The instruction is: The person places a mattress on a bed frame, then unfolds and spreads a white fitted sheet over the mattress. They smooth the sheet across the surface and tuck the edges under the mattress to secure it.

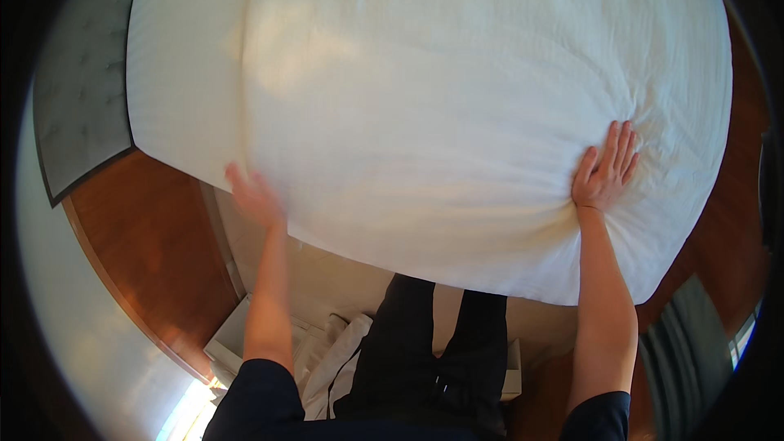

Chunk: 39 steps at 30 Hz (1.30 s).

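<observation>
White bedding [416, 104] covers the bed before me, with a straight crease or fold line running along its left part. Pressed flat on it near the right front is my right hand [603, 171], fingers slightly spread and nothing held. Wrinkles fan out in the cloth from under that palm. My left hand [254, 196], blurred, is over the near edge of the bedding close to the fold line. Its fingers look apart and hold nothing; whether it touches the cloth I cannot tell.
A grey tufted headboard [86, 98] stands at the left end of the bed. Below lie a reddish-brown wood floor [147, 226] and a pale rug or mat [331, 275]. White cloth [340, 361] lies beside my legs. At lower right hangs a grey-green curtain [680, 343].
</observation>
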Each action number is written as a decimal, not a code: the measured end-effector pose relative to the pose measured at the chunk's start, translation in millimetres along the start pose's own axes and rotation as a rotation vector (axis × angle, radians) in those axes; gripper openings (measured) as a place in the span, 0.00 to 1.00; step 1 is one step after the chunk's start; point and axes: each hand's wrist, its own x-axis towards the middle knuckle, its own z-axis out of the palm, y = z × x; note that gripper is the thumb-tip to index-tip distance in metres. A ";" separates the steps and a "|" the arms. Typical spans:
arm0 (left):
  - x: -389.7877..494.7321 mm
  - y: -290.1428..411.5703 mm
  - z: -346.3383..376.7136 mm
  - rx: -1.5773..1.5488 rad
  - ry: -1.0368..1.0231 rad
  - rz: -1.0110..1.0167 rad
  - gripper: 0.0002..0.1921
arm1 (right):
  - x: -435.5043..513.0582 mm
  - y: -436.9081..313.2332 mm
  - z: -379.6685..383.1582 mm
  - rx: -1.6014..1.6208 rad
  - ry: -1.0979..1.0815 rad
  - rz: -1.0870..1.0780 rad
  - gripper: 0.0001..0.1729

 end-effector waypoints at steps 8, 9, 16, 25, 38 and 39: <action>37.5 217.3 69.2 -0.090 -0.513 0.801 0.47 | -0.1 2.6 -2.3 0.007 -0.018 0.012 0.34; 53.5 211.5 77.0 -0.053 -0.480 0.816 0.48 | -1.5 4.3 -1.6 0.017 -0.017 0.007 0.34; 171.9 112.4 117.0 0.190 -0.354 0.230 0.39 | -4.9 11.0 1.7 0.041 -0.034 0.023 0.35; 30.2 331.7 78.9 -0.383 -0.189 0.630 0.46 | 3.2 3.0 -7.2 0.080 -0.040 0.073 0.36; -47.9 418.4 99.7 -0.188 -0.243 0.520 0.47 | 45.2 -51.3 -34.7 0.267 -0.198 -0.221 0.36; -48.8 418.1 100.5 -0.163 -0.241 0.531 0.47 | 62.4 -50.5 -30.2 0.251 -0.193 -0.231 0.36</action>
